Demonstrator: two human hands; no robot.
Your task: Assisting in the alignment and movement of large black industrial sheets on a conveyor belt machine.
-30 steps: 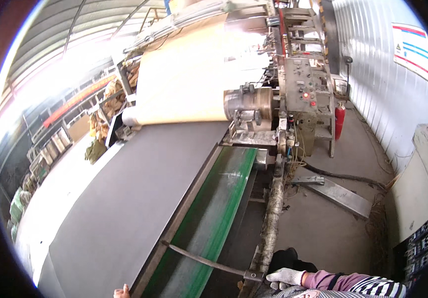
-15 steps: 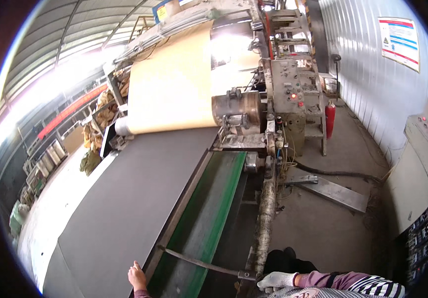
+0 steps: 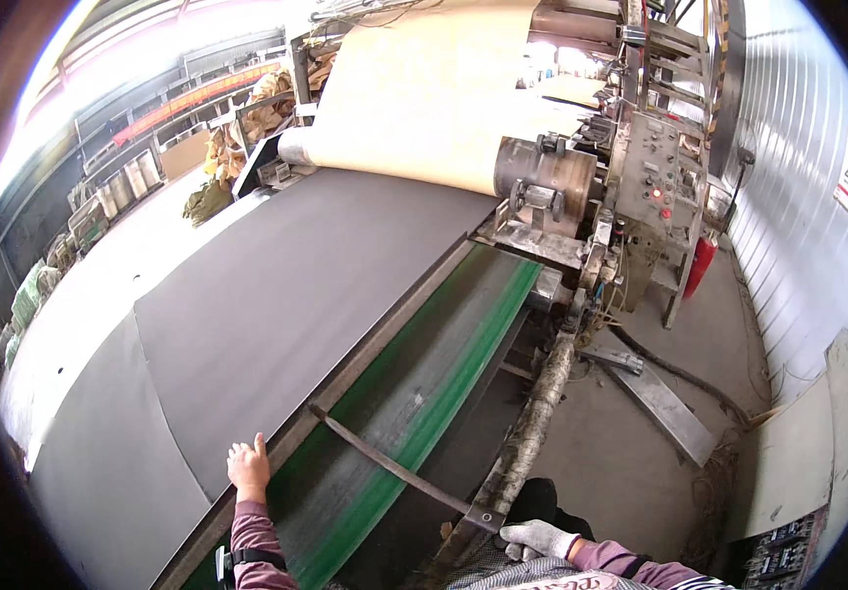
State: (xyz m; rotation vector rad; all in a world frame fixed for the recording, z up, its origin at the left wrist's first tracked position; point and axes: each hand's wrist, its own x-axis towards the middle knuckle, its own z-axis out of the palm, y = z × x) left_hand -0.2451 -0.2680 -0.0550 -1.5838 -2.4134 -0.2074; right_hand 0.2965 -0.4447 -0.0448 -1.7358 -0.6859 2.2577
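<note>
Sheet (image 3: 296, 275), dark grey, runs up to the roller (image 3: 574, 175); our bare left hand (image 3: 249, 467) sits at its right edge, fingers spread and gripping nothing, while our gloved right hand (image 3: 539, 539) is beside the metal bracket (image 3: 484, 518), can't tell its grip. If the sheet moves with our fingers caught on its edge, it could ruck or drag them toward the roller. Rail (image 3: 394, 324) and green belt (image 3: 414, 383) border that edge; roomier floor (image 3: 640, 482) lies to our right.

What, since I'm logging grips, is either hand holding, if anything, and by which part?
The left hand is over the grey sheet, holding nothing visible; whether the gloved right hand grips anything cannot be told.
</note>
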